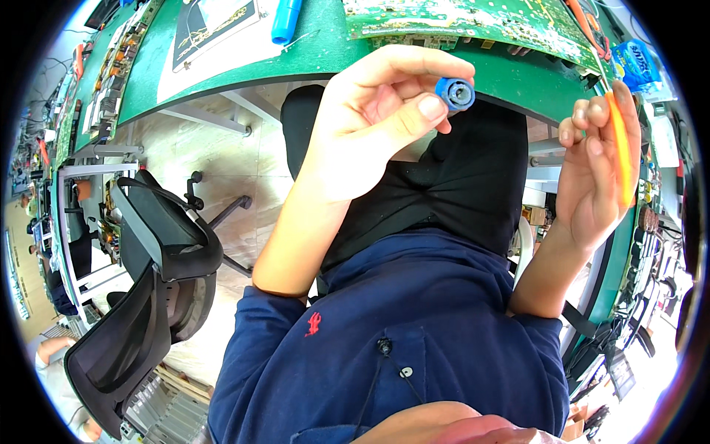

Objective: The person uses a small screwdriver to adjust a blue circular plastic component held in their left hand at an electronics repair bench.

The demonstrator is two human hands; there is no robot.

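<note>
My left hand is raised over my lap, near the bench edge. Its thumb and fingers pinch a blue cylinder with a grey, ringed, hollow end turned up toward the view; the rest of its length is hidden. Off to the right, my right hand is closed around a slim tool with an orange-yellow handle. Motion smears that handle, and a thin tip seems to rise above it; its exact kind I cannot tell. The two hands are well apart.
On the green bench lie a large green circuit board, another blue cylinder, a printed sheet, red-handled pliers and a blue packet. A black office chair stands at left. Another person's arm shows lower left.
</note>
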